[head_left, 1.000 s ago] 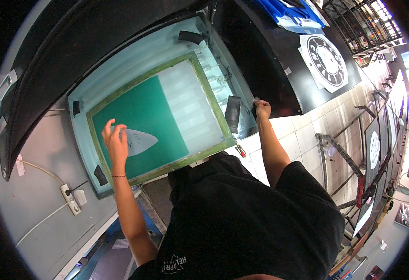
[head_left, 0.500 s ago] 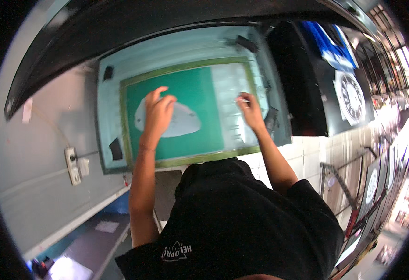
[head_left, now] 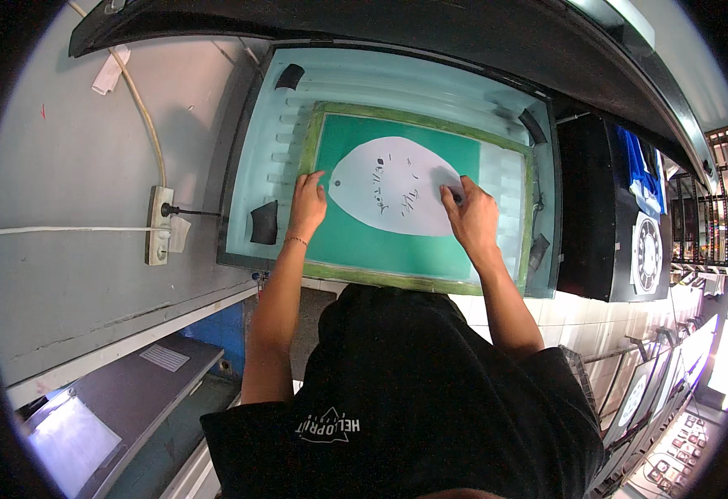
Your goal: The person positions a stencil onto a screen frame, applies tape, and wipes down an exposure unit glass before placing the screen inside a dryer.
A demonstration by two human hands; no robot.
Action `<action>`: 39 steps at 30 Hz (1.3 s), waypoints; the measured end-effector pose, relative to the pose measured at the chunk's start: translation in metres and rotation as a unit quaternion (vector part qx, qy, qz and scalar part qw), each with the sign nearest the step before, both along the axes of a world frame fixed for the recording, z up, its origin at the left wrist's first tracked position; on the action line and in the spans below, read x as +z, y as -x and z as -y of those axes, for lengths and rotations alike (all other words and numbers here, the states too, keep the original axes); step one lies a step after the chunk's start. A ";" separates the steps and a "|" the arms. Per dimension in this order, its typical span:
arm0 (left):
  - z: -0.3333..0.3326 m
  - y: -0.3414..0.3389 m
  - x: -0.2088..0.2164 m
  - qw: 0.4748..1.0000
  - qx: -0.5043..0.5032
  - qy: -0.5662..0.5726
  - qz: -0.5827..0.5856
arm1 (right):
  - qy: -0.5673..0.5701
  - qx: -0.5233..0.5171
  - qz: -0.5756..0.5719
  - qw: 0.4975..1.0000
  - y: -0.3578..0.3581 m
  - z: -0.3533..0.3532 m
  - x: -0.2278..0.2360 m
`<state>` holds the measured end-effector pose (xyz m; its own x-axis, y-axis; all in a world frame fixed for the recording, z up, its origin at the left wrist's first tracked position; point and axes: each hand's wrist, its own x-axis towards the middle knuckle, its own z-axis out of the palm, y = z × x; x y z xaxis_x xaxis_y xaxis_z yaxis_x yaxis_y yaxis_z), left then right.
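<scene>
A white leaf-shaped sheet (head_left: 393, 183) with dark handwritten marks and a small dark spot near its left tip lies on the green area (head_left: 397, 254) of a screen printing frame (head_left: 418, 118). My right hand (head_left: 473, 218) is bent over the sheet's right end, with thumb and forefinger closing on its edge; a small dark patch shows between them. My left hand (head_left: 307, 206) rests at the frame's left side, fingers bent, thumb and forefinger apart, with nothing seen between them. Beneath the frame is a glass-topped box (head_left: 256, 179) with rows of tubes showing through.
Black pads (head_left: 265, 222) sit at the box's corners. A raised black lid (head_left: 430, 37) arches along the far side. On the left are a grey surface with a power strip (head_left: 159, 226) and cables. A black cabinet (head_left: 588, 208) with blue cloth (head_left: 640, 170) stands to the right.
My right hand has come from the bare right part of the screen onto the sheet's right end. The sheet sits turned and shifted; my left hand has moved off it to the frame's left side.
</scene>
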<state>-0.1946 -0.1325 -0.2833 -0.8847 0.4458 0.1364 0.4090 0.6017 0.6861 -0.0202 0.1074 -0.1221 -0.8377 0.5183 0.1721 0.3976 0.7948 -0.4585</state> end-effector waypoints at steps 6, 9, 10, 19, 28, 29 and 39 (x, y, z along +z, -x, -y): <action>0.002 0.046 -0.016 0.995 -0.096 -0.021 -0.008 | -0.057 0.037 -0.040 0.997 0.006 0.040 0.036; 0.005 0.068 -0.028 0.985 -0.174 0.006 0.007 | -0.073 0.051 -0.039 0.995 0.005 0.051 0.043; 0.006 0.072 -0.032 0.983 -0.185 0.015 0.005 | -0.074 0.054 -0.041 0.995 0.005 0.054 0.045; 0.002 0.082 -0.037 0.979 -0.199 0.032 0.021 | -0.078 0.070 -0.059 0.993 0.005 0.064 0.052; 0.003 0.072 -0.031 0.987 -0.157 0.044 0.001 | -0.077 0.015 -0.073 0.994 -0.001 0.060 0.060; 0.005 0.071 -0.029 0.988 -0.153 0.037 0.005 | -0.067 -0.002 -0.058 0.996 -0.004 0.055 0.062; 0.003 0.081 -0.039 0.976 -0.190 -0.100 -0.020 | 0.105 -0.197 -0.057 0.973 -0.104 -0.053 0.039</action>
<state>-0.2754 -0.1352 -0.3220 -0.6525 0.7017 0.2862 0.6059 0.2562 0.7532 0.0835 0.1602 -0.0835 -0.5488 0.8289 0.1081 0.5898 0.4756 -0.6526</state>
